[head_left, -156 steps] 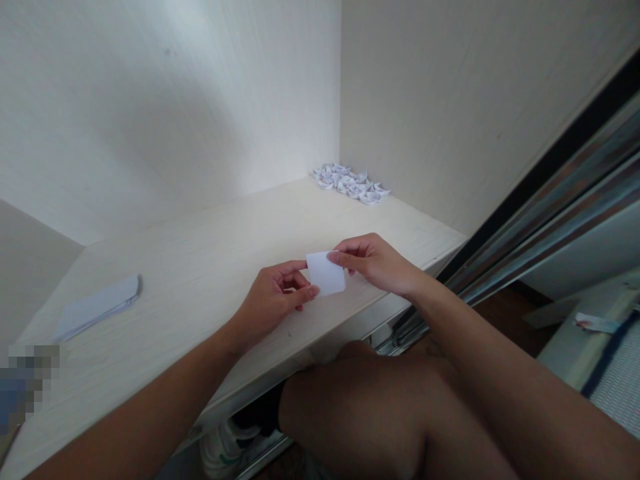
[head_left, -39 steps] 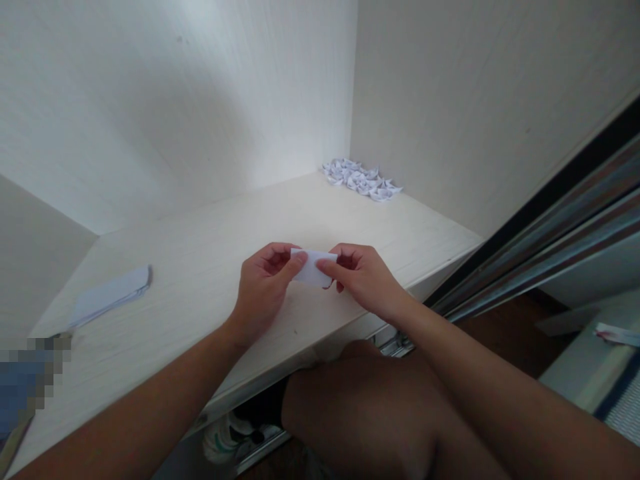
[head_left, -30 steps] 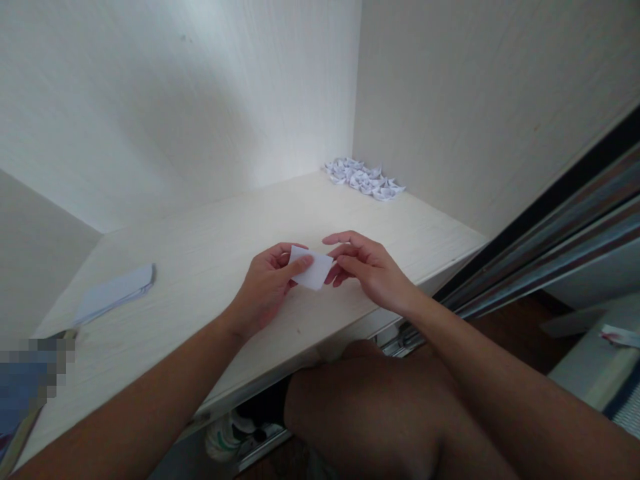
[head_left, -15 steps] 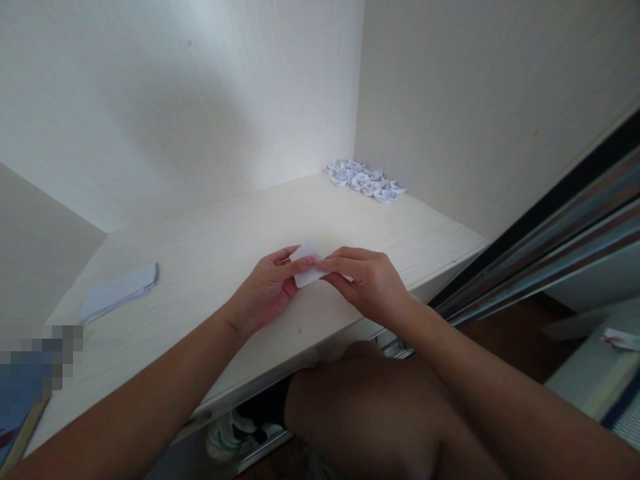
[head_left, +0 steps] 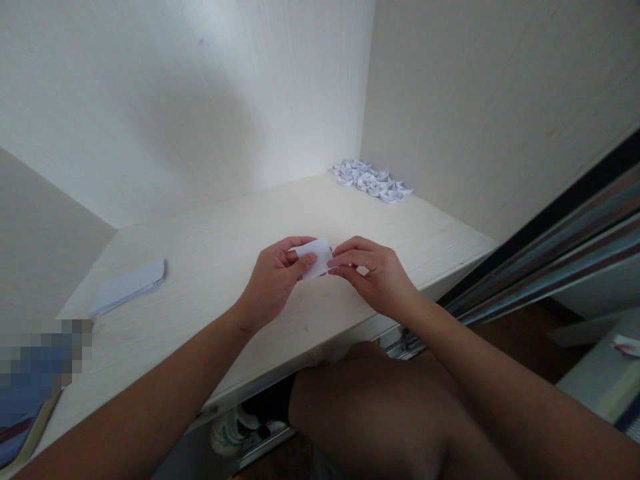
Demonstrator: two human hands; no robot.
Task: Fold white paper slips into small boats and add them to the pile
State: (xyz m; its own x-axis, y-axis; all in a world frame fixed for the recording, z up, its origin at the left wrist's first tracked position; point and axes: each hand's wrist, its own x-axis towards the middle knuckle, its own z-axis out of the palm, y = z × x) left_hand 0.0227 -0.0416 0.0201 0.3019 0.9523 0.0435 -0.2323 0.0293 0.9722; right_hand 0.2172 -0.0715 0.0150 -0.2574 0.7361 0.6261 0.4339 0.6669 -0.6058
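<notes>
A small folded piece of white paper (head_left: 320, 255) is held just above the white shelf surface. My left hand (head_left: 280, 270) grips it from the left, the thumb lying flat on its face and the fingers behind it. At the paper's right edge, the fingertips of my right hand (head_left: 367, 270) pinch together, touching its border. Toward the back corner lies a heap of small folded white paper pieces (head_left: 373, 181). A stack of white paper strips (head_left: 130, 287) rests on the left of the shelf.
White panels (head_left: 240, 100) rise behind the shelf (head_left: 225, 233) and at both sides. A dark-edged sliding door frame (head_left: 545, 213) stands at the right. My bent leg (head_left: 370, 413) and a shoe (head_left: 227, 433) are below the front edge. A blurred blue item (head_left: 30, 393) sits at the left.
The paper has turned and now shows a smaller, flat rectangular face under my left thumb. My right fingers have shifted from its middle to its right edge. The view has swung slightly left.
</notes>
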